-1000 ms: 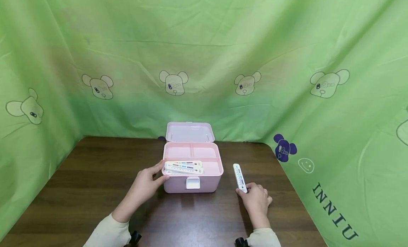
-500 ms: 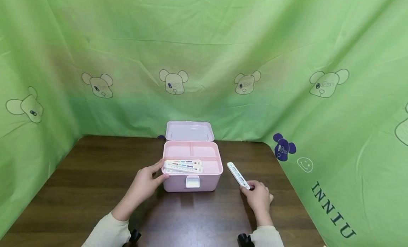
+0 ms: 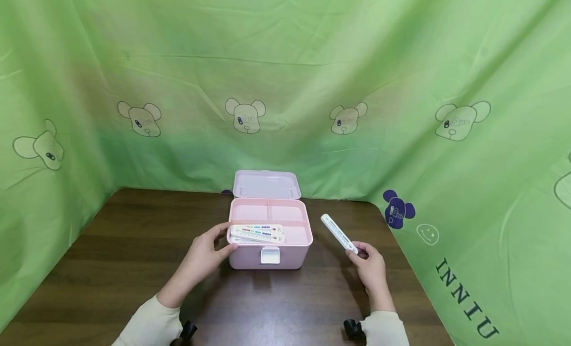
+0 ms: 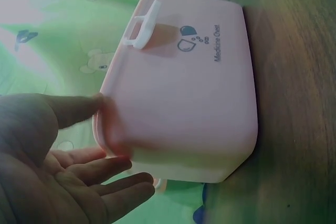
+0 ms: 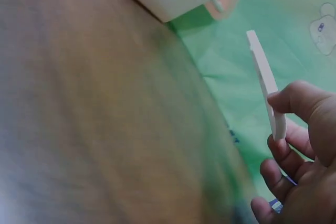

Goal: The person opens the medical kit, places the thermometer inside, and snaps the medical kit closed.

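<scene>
The right hand [image 3: 371, 267] pinches 1 slim white case [image 3: 338, 232], raised between the pink box [image 3: 291, 258] and the right edge of the table [image 3: 142, 237], while the left hand [image 3: 205, 253], fingers spread wide, touches the box's near-left corner.

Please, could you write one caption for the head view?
Right hand pinches a slim white object beside an open pink box, which the left hand touches.

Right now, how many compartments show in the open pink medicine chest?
3: back-left compartment, back-right compartment and wider front compartment. The printed white sticks cover the front one's left part, so more may be hidden underneath.
</scene>
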`<action>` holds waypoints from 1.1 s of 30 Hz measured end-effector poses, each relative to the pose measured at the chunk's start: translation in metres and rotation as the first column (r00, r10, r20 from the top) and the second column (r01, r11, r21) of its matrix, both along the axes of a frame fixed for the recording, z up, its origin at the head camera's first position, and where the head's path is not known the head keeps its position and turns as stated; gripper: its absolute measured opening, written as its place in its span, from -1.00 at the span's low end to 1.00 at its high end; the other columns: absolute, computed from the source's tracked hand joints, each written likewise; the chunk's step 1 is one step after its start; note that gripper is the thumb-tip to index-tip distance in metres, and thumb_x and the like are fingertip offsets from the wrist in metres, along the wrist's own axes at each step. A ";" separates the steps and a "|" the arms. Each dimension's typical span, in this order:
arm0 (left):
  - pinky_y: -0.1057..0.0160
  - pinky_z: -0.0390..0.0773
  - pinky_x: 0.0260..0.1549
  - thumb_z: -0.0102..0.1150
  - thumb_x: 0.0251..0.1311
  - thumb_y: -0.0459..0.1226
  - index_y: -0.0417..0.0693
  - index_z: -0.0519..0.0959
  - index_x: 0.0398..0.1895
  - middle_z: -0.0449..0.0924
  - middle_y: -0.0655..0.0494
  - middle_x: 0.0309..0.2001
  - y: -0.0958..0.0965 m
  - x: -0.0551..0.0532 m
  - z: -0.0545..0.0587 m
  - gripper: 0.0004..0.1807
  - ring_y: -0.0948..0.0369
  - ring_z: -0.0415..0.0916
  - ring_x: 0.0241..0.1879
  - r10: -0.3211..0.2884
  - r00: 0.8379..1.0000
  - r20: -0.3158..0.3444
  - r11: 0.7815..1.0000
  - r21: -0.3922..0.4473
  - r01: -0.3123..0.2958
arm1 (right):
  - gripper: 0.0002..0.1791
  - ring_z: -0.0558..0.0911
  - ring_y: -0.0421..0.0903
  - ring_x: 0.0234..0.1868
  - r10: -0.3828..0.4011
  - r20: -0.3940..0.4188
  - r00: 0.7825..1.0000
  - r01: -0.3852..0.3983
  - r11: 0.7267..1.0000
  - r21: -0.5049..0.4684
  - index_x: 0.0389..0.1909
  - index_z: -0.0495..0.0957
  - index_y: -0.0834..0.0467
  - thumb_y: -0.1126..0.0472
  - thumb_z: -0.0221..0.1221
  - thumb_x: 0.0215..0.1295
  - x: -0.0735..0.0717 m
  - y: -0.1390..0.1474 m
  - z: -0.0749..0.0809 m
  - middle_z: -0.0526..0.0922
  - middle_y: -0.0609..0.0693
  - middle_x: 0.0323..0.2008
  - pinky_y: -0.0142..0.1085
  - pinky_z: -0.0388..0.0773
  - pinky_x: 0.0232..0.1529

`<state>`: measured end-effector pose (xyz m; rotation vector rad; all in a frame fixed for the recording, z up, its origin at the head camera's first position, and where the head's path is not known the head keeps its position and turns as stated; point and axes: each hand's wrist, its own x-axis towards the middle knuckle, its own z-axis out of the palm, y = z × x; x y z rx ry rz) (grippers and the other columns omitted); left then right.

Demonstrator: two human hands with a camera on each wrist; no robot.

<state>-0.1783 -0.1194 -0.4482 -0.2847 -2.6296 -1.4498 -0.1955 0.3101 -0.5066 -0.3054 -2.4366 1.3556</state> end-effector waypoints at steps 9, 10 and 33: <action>-0.10 0.54 0.23 0.50 0.16 -0.01 -0.03 0.51 0.35 0.60 -0.03 0.29 0.000 0.000 -0.004 -0.29 -0.05 0.54 0.29 0.014 1.000 0.004 1.000 -0.011 -0.014 | -0.60 0.56 -0.36 -0.20 0.160 -0.041 0.986 -0.160 0.987 0.003 0.14 0.61 0.31 0.29 0.36 0.32 -0.009 0.016 0.026 0.62 0.21 0.00 -0.58 0.53 -0.21; -0.11 0.55 0.22 0.52 0.12 0.02 -0.03 0.51 0.36 0.59 -0.03 0.30 0.000 -0.001 -0.004 -0.25 -0.07 0.54 0.29 0.020 1.000 0.005 1.000 -0.018 -0.020 | -0.59 0.56 -0.36 -0.19 0.181 -0.049 0.982 -0.180 0.984 0.011 0.15 0.60 0.31 0.29 0.36 0.32 -0.010 0.018 0.029 0.62 0.22 0.01 -0.57 0.54 -0.21; -0.15 0.36 0.38 0.56 0.04 0.08 -0.16 0.30 0.53 0.18 -0.04 0.57 0.004 -0.019 -0.011 0.04 -0.07 0.20 0.51 -0.038 0.997 -0.072 0.997 -0.073 0.032 | -0.69 0.54 -0.19 -0.03 0.534 -0.003 0.845 -0.501 0.795 0.342 0.03 0.68 0.07 0.19 0.41 0.28 -0.048 0.001 0.095 0.66 -0.02 -0.03 -0.33 0.49 0.04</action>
